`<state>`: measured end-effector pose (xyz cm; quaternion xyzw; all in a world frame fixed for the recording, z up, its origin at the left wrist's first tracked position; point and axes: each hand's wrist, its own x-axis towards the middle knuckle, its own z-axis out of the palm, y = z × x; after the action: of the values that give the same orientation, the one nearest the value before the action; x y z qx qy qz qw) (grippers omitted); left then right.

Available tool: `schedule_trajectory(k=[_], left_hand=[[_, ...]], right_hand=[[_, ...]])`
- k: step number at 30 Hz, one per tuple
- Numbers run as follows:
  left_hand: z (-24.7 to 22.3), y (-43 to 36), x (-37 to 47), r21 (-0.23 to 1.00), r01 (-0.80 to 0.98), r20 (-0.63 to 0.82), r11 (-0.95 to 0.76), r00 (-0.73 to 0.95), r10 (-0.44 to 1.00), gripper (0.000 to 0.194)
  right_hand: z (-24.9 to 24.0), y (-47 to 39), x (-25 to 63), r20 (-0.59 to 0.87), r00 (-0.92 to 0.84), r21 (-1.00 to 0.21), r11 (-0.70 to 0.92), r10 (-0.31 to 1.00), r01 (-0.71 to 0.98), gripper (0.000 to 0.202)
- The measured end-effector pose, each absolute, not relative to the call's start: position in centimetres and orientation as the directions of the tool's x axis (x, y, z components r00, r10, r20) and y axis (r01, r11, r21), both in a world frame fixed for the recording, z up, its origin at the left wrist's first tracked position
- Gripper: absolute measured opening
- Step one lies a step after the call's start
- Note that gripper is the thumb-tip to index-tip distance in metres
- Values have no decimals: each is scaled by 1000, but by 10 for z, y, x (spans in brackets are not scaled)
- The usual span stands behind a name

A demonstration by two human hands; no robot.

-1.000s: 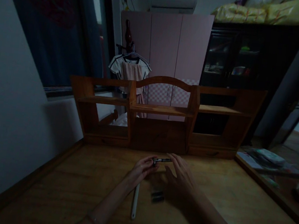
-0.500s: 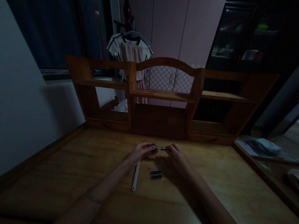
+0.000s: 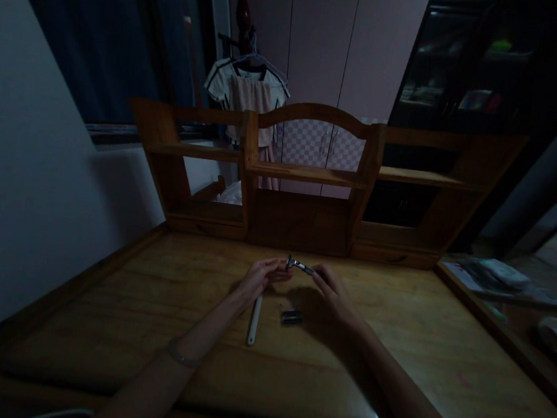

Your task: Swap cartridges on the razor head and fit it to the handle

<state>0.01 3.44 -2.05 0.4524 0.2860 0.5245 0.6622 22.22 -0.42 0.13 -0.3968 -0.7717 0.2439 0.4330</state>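
Observation:
A dark and silver razor (image 3: pixel 302 266) is held above the wooden desk (image 3: pixel 181 359), its head toward the left. My right hand (image 3: pixel 332 289) is closed on the end of its handle. Close to the razor's head is my left hand (image 3: pixel 260 279), fingers pointing right; whether they grip anything is hard to see. Below it a long white stick-like object (image 3: pixel 254 320) with a hole in its near end lies on the desk. Between my forearms rests a small clear pack with dark pieces (image 3: pixel 291 317).
A wooden shelf unit (image 3: pixel 307 174) spans the back of the desk. At the right edge lie plastic-wrapped items (image 3: pixel 500 273) beyond a raised wooden border. White cable (image 3: pixel 58 414) shows at the bottom left. Clothes (image 3: pixel 249 91) hang behind the shelf.
The razor's head has come into view beside my left fingers, and the handle now tilts down to the right. The camera view has shifted slightly.

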Motion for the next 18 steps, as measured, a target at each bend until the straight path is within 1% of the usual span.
schedule_trajectory(k=[2,5,8,11,14,18], left_hand=[[-19,34,0,889,-458,109,22,259,960,32],[-17,33,3,885,-465,127,17,275,953,35],[-17,31,7,910,-413,107,25,294,950,35],[-17,31,9,942,-335,65,35,281,958,36],[-16,30,9,951,-309,59,30,275,960,37],[-14,29,7,951,-307,57,34,283,958,37]], right_hand=[[2,-4,223,465,-295,-745,549,835,378,27],[-2,-1,224,495,-270,-723,564,826,399,26],[-6,1,224,531,-271,-681,595,803,428,23],[-5,0,223,542,-286,-665,611,790,429,21],[-3,-2,222,533,-281,-686,603,798,408,19],[-6,-4,220,483,-252,-752,544,839,371,20]])
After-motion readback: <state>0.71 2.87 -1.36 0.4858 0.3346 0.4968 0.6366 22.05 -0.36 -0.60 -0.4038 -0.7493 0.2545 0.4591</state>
